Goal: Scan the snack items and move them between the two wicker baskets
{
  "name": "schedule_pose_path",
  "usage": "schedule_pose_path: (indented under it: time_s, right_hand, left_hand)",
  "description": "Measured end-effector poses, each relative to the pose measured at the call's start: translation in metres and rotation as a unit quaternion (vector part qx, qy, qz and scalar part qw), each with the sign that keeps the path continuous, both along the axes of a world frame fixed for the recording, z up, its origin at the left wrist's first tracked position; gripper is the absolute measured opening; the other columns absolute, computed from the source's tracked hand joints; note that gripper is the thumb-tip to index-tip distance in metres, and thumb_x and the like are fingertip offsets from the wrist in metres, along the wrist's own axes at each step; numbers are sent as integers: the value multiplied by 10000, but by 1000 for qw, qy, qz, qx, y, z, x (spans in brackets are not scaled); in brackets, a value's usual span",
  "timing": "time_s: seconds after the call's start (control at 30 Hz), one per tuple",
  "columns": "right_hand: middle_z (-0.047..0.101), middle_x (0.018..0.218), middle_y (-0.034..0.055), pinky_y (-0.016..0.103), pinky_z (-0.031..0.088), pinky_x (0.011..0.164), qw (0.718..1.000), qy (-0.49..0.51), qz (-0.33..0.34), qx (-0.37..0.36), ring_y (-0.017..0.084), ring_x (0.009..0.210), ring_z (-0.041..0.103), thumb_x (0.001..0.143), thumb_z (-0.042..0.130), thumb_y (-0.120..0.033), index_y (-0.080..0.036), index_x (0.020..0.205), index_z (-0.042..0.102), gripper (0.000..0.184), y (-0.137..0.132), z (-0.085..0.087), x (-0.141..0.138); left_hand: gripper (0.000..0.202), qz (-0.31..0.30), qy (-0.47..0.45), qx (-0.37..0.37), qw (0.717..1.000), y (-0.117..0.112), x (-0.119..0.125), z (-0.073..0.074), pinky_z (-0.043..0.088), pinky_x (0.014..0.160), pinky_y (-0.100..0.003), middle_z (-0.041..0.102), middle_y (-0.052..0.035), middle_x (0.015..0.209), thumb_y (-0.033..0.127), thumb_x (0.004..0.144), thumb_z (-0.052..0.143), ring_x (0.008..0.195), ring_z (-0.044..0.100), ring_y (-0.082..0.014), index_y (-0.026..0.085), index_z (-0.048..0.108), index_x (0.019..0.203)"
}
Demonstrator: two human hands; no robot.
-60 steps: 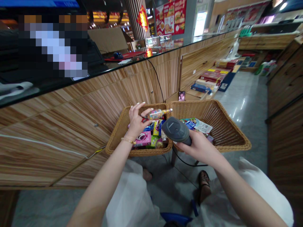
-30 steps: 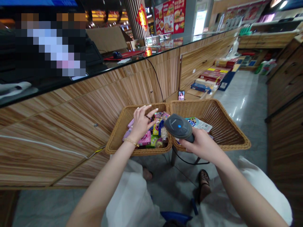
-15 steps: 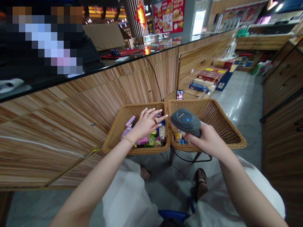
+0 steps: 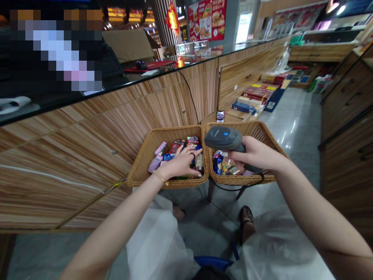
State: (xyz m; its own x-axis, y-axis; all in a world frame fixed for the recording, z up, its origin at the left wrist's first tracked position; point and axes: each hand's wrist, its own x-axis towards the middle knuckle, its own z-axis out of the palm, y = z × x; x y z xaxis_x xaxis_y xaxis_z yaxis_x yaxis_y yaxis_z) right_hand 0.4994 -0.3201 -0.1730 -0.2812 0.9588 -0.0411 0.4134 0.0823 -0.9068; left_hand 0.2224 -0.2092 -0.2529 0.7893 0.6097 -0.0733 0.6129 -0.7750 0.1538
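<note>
My left hand (image 4: 181, 163) is open, fingers spread, over the packaged snacks in the left wicker basket (image 4: 140, 167). Near its fingers are a jar of pale pieces (image 4: 199, 160) and a dark red packet (image 4: 177, 146); purple boxes (image 4: 155, 163) lie to its left. Whether the fingertips touch any packet I cannot tell. My right hand (image 4: 253, 154) grips a dark grey barcode scanner (image 4: 223, 138) with a blue light on top. The scanner is above the right wicker basket (image 4: 262, 130), whose colourful packets (image 4: 227, 166) are partly hidden beneath it.
A wood-panelled counter (image 4: 131, 109) with a dark glossy top runs along the left. Behind the baskets stands a small phone-like screen (image 4: 220, 115). Boxes (image 4: 259, 95) are stacked farther back. The scanner's cable (image 4: 224, 188) loops below the right basket, near a stool leg (image 4: 211, 190).
My left hand has shifted down and right, uncovering the dark red packet. The scanner has moved slightly left and up and is tilted flatter, with more packets showing in the right basket.
</note>
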Motion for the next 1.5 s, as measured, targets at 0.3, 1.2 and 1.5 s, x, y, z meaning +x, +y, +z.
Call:
schedule_pose_path:
  time_s: [0.3,1.2,1.5]
  right_hand:
    - [677,591,-11,261,554,451,998,-4,41,-43,186,520,674,746,745,-377,-198,862,614,250,3,-17,6]
    - [658,580,-13,260,554,461,1000,-4,1,-28,175,501,661,793,690,-385,-197,909,592,241,8,-27,0]
    - [666,606,11,258,482,542,988,-117,-11,101,196,574,668,823,618,-297,-199,813,607,99,1,-15,-19]
  left_hand:
    - [951,7,-53,-24,998,11,5,-1,336,1203,-526,546,-166,1429,418,715,866,1422,449,-387,188,452,1539]
    - [1051,49,-326,144,933,18,-8,-4,395,1223,-489,396,-109,1416,203,747,831,1387,470,-300,285,233,1606]
    - [923,27,-328,169,929,19,-8,-2,386,1227,-509,472,-134,1487,203,817,788,1429,465,-298,275,267,1576]
